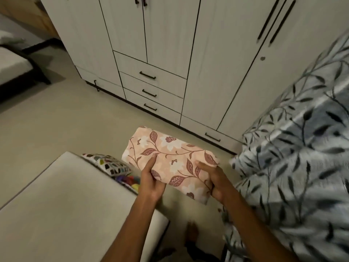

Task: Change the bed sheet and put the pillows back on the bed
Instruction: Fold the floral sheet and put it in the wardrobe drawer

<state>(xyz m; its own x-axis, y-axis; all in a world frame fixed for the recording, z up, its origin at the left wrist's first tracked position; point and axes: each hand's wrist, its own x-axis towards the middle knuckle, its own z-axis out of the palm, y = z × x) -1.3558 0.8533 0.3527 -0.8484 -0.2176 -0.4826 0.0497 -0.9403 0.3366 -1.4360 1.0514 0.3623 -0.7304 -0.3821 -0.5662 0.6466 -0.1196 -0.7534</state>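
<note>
I hold a folded pink bed sheet (171,157) with a brown leaf and white flower print in front of me, above the floor. My left hand (151,181) grips its near left edge, thumb on top. My right hand (214,183) grips its near right edge. A bare pale mattress (62,205) fills the lower left, with no sheet on it. A pillow with a multicoloured pattern (108,164) lies beside the mattress's far edge, partly hidden. No other pillow is visible.
A white wardrobe (170,44) with black handles and three drawers (151,91) stands straight ahead. A grey leaf-print curtain or fabric (298,157) hangs at the right. Another low bed (13,65) is at the far left. My bare foot (192,231) rests on the beige floor.
</note>
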